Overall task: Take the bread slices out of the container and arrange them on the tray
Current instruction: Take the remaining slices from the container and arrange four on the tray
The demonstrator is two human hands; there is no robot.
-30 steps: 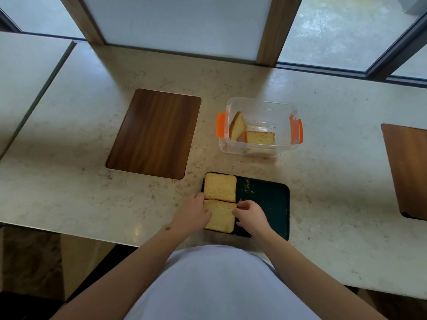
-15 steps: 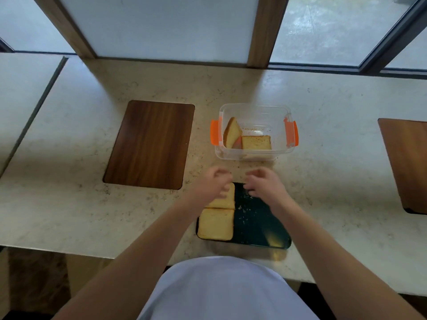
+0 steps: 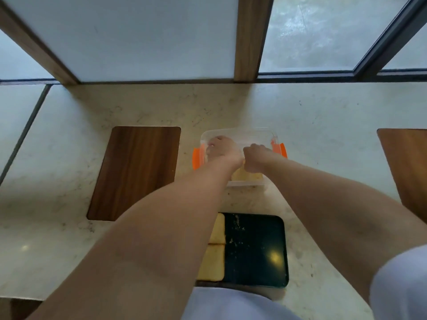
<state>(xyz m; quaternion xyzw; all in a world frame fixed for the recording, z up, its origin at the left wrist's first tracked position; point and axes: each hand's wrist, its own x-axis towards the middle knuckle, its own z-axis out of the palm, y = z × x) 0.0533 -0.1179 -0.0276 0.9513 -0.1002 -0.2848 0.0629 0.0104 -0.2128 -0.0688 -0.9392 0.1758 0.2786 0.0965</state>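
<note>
A clear container (image 3: 242, 131) with orange clips stands on the counter beyond the dark tray (image 3: 256, 250). Both my hands are down inside the container. My left hand (image 3: 220, 147) is at its left side, fingers curled, and covers the slice that leaned there. My right hand (image 3: 255, 158) is curled just above a flat bread slice (image 3: 247, 176) at the container's near wall. The blur hides whether either hand grips bread. Two slices (image 3: 217, 229) (image 3: 211, 264) lie one behind the other along the tray's left side, partly under my left forearm.
A wooden inlay (image 3: 136, 172) sits in the marble counter left of the container, and another (image 3: 409, 167) at the far right. Window frames and glass run along the back edge. Crumbs (image 3: 235, 227) lie on the tray's bare right half.
Both hands left the slices on the tray, moved forward over the counter and went down into the container. The camera tilted forward with them.
</note>
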